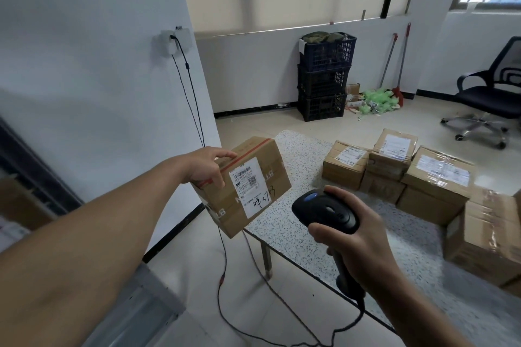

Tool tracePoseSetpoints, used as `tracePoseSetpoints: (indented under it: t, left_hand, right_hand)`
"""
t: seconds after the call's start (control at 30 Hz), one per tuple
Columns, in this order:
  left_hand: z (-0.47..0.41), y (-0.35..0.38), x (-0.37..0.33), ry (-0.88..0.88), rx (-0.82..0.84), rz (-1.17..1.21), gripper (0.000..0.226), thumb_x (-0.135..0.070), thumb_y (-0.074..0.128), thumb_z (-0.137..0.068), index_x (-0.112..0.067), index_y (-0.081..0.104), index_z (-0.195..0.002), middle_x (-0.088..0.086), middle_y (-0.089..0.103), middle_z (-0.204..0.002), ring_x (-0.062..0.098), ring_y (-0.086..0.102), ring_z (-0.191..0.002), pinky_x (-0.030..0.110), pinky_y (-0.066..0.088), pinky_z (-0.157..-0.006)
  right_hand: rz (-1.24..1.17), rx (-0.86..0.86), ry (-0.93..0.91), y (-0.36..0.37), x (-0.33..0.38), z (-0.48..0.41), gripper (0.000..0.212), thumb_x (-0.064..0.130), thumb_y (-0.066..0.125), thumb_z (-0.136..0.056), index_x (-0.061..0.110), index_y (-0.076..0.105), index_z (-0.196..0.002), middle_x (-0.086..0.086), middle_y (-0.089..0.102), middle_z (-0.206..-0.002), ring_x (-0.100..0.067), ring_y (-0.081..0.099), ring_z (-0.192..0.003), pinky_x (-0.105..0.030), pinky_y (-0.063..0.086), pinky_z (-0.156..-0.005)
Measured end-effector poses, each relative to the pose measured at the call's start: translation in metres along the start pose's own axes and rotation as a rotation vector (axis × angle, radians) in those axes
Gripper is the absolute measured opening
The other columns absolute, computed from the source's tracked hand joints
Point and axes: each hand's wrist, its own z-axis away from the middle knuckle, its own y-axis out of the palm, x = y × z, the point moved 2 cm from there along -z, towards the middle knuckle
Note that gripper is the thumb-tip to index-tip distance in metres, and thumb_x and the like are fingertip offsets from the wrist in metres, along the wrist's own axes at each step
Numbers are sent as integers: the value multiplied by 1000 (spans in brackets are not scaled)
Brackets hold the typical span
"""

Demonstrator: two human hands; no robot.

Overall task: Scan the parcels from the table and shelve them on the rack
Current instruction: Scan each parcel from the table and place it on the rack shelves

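My left hand (204, 167) grips a brown cardboard parcel (225, 205) by its top edge, holding it in the air off the table's left end. Its white shipping label with barcode and handwriting faces me. My right hand (355, 231) grips a black handheld barcode scanner (324, 213) by the handle, its head pointing toward the parcel's label from the right. Several more taped cardboard parcels (392, 160) sit stacked on the speckled table (296, 222) at the right. The edge of a rack (25, 177) shows at far left, blurred.
The scanner's cable trails down to the tiled floor below. Stacked dark plastic crates (324, 79) stand by the back wall, with green litter and brooms beside them. A black office chair (490, 93) is at the right. A white wall corner with a hanging cable is left.
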Motion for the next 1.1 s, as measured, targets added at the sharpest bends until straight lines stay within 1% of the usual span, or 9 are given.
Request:
tracePoseSetpoints:
  t: [0.1,0.23,0.33,0.5,0.6,0.7,0.77,0.87,1.1]
  left_hand:
    - [17,4,11,-5,-33,67,82,3,77,-76,-39,47,-140,4,60,-119,28,63,-105,42,60,-77]
    - [45,12,34,-9,-76,140,88,3,76,-75,-34,37,-145,6,62,-114,27,65,-102,46,62,-78]
    - [70,18,58,-29,-121,228,95,4,75,-75,-35,28,-147,8,59,-113,28,64,-101,43,62,-71]
    - [119,24,110,-29,-231,312,107,4,77,-73,-36,19,-153,4,57,-112,24,65,-99,36,61,-72]
    - [155,24,148,-47,-312,379,110,1,82,-69,-41,22,-151,8,57,-117,27,67,-99,42,63,-77]
    - [202,24,191,-53,-397,469,108,6,82,-68,-43,27,-147,7,56,-120,26,66,-101,46,62,-79]
    - [237,25,223,-56,-444,537,107,9,82,-66,-44,29,-142,8,57,-124,27,66,-104,50,61,-81]
    - [295,27,273,-77,-513,636,114,-2,86,-55,-42,31,-146,6,55,-132,27,62,-114,51,60,-84]
    - [430,37,367,-111,-716,757,123,-12,86,-41,-37,33,-148,9,57,-128,28,61,-116,38,60,-81]
  right_hand:
    - [-9,25,-8,9,-1,4,78,43,86,-50,44,60,-124,20,69,-106,-9,71,-94,-22,57,-67]
    - [-40,51,-6,29,-1,8,83,44,85,-50,37,60,-129,27,67,-108,-9,70,-96,-26,59,-71]
    - [-47,100,-10,49,1,13,84,43,84,-50,36,58,-130,33,65,-106,-6,69,-98,-28,60,-72]
    - [-44,148,-2,93,5,21,82,39,85,-50,36,62,-129,25,70,-105,-13,72,-92,-36,62,-75]
    - [-43,192,-12,130,8,33,72,27,84,-55,40,63,-123,25,71,-103,-12,73,-90,-34,62,-73]
    - [-42,256,-18,170,13,53,72,25,83,-55,39,63,-123,22,73,-105,-12,73,-90,-29,62,-73]
    - [-51,306,-18,199,20,71,69,24,83,-56,39,65,-121,18,74,-103,-15,74,-86,-33,62,-71]
    - [-52,390,-41,244,31,100,66,22,83,-56,41,66,-117,17,74,-100,-18,73,-80,-31,61,-65]
    - [-56,582,-99,345,60,185,64,20,87,-63,40,65,-120,20,72,-103,-12,72,-92,-40,62,-73]
